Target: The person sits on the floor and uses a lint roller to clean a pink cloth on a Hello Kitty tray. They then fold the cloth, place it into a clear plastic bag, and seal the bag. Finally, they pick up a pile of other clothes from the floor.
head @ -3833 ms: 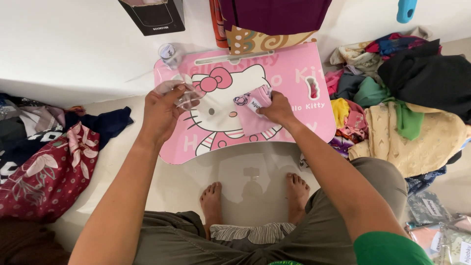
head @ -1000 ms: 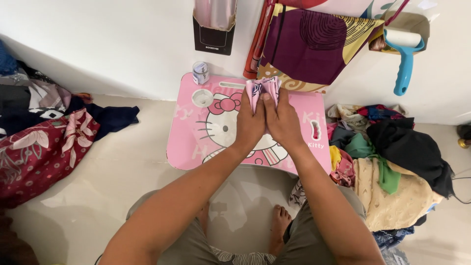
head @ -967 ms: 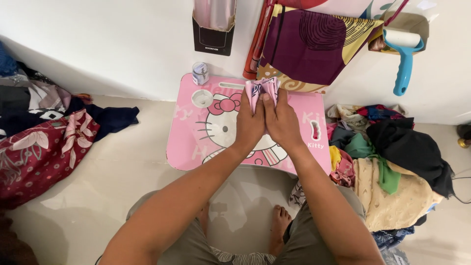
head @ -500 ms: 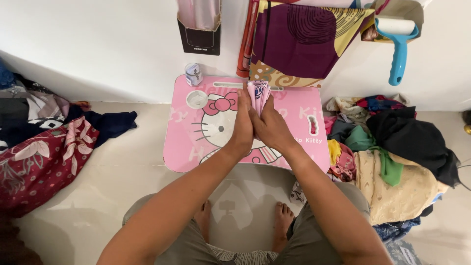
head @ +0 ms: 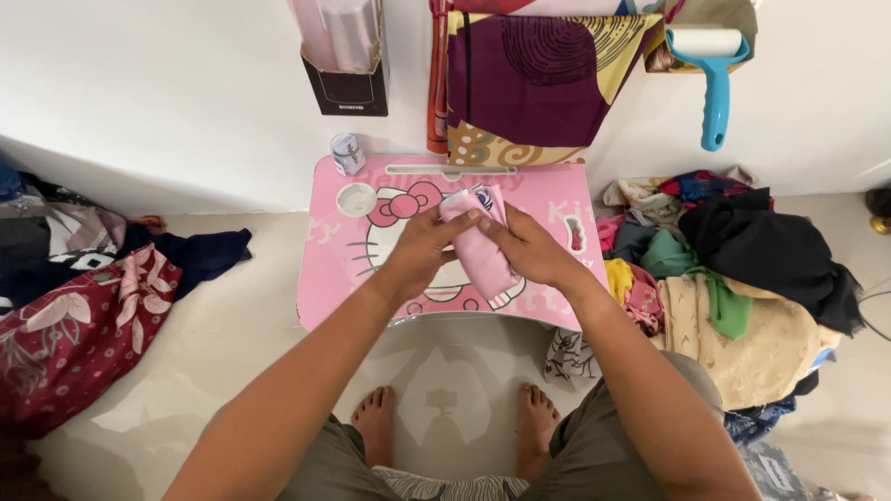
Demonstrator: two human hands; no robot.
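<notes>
Pink cloth [head: 483, 249], folded into a narrow roll, sits in both grips at once. The left hand [head: 422, 252] closes its grip on the roll's upper end, thumb and fingertips pinched near the patterned tip at about 12 o'clock of the bundle. The right hand [head: 534, 250] wraps its grip along the roll's right flank, fingers curled over the cloth. Neither grip is wide; both are narrow and holding the same piece.

The roll's long axis runs from roughly 11 o'clock down to 5 o'clock, so the lower end points toward the person's body and slightly to their right. From the left grip the bulk of the cloth lies toward 4 o'clock; from the right grip it lies toward 9 o'clock, touching the palm. The two hands are about equally near, the right one covering more of the length.

The bundle is held just above the pink cartoon-cat counter [head: 343, 288], over its middle. At 10 o'clock from the hands a small clear jar [head: 348, 153] stands on the counter's far left corner. Beyond, at 12 o'clock, a maroon and yellow fabric [head: 538, 79] hangs on the wall. At 3 o'clock lies a pile of mixed clothes [head: 742, 269] on the floor, and at 9 o'clock a dark red floral garment [head: 83, 325].
</notes>
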